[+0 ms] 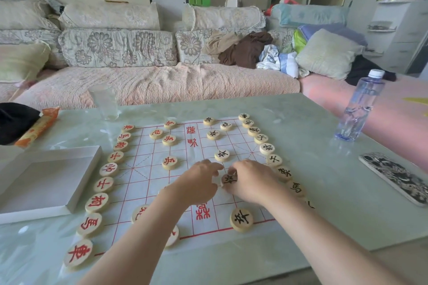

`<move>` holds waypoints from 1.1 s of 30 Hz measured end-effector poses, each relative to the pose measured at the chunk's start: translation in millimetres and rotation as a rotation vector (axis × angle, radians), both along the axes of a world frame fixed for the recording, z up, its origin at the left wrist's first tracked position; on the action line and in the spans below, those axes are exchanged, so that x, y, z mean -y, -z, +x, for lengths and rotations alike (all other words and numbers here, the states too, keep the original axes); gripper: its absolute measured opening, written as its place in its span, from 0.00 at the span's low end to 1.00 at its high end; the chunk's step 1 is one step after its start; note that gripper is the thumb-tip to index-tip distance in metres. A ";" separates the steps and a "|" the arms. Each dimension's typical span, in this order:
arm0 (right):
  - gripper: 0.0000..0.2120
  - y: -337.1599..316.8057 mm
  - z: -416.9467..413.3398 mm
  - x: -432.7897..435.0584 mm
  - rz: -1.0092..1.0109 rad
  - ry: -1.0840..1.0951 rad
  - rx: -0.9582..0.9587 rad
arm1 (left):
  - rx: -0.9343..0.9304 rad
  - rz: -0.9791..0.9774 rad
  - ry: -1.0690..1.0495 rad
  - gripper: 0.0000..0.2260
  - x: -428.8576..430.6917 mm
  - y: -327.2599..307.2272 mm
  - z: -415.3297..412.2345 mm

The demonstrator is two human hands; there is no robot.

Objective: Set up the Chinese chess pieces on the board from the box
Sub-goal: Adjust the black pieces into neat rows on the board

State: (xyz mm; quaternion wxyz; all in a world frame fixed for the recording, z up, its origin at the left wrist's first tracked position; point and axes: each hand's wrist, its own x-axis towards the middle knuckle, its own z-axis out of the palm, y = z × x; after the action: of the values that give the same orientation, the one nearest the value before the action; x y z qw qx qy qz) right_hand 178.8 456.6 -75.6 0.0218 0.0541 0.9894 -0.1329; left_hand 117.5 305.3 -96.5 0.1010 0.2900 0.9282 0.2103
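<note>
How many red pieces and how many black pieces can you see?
Red pieces: 15, two partly behind the left arm
Black pieces: 15, one pinched in the right hand
Total: 30 in view; the arms may hide more.

Paper board (143, 176), white with red grid lines, is lying flat and unrolled. Round pale wooden discs are sitting face up on it. Red-lettered pieces (97, 202) are lining the left edge in one column, and black-lettered pieces (267, 148) are lining the right edge. More of each colour are standing further in, toward the middle. I'm pinching one black soldier (229, 179), tilted, in my right hand (250, 183) near the board's middle. Another black soldier is lying flat at the near edge. The white shallow box (46, 180) is lying open, just left of the board.
</note>
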 end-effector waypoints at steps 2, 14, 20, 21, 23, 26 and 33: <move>0.18 0.7 -1.1 -5.1 -0.078 -0.059 -0.027 | -0.011 -0.005 0.013 0.25 -0.5 -0.5 -2.9; 0.28 2.8 -7.5 -27.8 -0.222 -0.133 0.041 | -0.061 -0.048 0.033 0.31 -0.6 1.9 -0.2; 0.25 4.5 -7.5 -28.8 -0.130 -0.133 0.091 | -0.106 -0.035 -0.023 0.21 -3.5 3.7 1.3; 0.24 3.6 -7.3 -28.6 -0.126 -0.143 0.095 | -0.099 -0.041 -0.032 0.21 -3.1 4.2 0.7; 0.21 1.9 -7.6 -28.6 -0.128 -0.159 0.104 | -0.081 -0.046 -0.040 0.23 -2.4 4.1 0.3; 0.19 0.6 -8.3 -28.3 -0.134 -0.172 0.110 | -0.063 -0.037 -0.045 0.25 -2.5 1.5 1.3; 0.17 6.4 -12.6 -33.1 -0.137 -0.175 0.112 | -0.084 -0.056 -0.041 0.22 -8.1 2.7 2.2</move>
State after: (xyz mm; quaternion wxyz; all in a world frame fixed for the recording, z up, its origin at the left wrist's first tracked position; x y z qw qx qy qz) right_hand 166.1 489.7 -82.0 0.0923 -0.0268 0.9762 -0.1944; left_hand 119.6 313.4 -99.3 0.0659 0.2764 0.9429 0.1737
